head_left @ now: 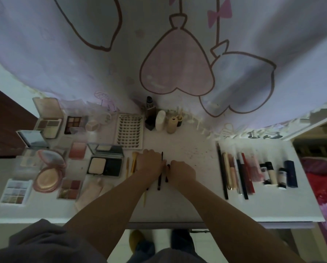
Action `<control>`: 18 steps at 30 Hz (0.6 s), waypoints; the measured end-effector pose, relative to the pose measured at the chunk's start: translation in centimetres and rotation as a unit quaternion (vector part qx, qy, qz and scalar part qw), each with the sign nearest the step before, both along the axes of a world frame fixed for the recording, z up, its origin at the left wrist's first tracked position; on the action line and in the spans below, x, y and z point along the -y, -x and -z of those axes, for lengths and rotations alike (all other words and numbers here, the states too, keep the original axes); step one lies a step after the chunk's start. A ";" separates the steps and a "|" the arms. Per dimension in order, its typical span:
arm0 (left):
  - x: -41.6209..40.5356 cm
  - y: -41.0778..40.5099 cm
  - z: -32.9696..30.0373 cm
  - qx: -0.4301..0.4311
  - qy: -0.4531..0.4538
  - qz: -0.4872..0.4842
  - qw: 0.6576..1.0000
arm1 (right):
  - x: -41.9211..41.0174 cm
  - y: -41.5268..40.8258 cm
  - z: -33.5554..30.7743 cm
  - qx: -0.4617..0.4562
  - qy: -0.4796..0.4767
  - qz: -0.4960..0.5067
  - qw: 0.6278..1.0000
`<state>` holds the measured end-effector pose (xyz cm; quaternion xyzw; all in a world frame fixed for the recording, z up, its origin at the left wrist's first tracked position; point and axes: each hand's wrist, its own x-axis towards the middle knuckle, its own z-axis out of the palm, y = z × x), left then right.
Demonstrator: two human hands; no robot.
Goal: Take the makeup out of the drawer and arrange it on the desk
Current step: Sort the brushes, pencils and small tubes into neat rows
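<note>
On the white desk makeup lies in groups. My left hand rests knuckles-up on a long black brush at the desk's middle. My right hand sits beside it, fingers curled on a shorter dark brush. Gold-handled brushes lie just left of my left hand. Open palettes and compacts fill the left side. A lash tray and small bottles stand at the back. Pencils, lipsticks and tubes line the right side.
A patterned curtain hangs over the desk's back edge. A dark wooden piece stands at the left, and a white shelf at the right. The drawer's edge shows under the desk front, above my feet.
</note>
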<state>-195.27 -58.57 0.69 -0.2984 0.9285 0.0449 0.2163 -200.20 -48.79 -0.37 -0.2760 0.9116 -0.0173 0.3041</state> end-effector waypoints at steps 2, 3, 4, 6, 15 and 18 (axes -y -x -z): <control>0.2 -0.2 0.0 0.000 -0.004 -0.003 1.000 | -0.2 0.4 0.0 0.002 0.001 -0.009 1.000; 0.3 -0.2 -0.1 -0.009 -0.004 -0.003 1.000 | -0.5 0.9 -0.1 -0.003 0.012 -0.011 1.000; 0.2 -0.1 -0.2 -0.027 -0.004 0.000 1.000 | -1.0 1.6 -0.3 -0.012 0.025 -0.010 1.000; -0.5 0.6 -0.6 -0.079 -0.016 0.022 0.997 | -2.3 3.6 -1.0 -0.040 0.046 -0.002 0.998; -10.9 8.1 -1.3 -0.153 -0.156 0.055 0.974 | -9.3 14.4 -3.0 -0.156 0.008 0.021 0.987; -12.8 9.8 -0.9 -0.149 -0.181 0.020 0.972 | -9.1 15.8 -2.0 -0.131 -0.007 -0.005 0.991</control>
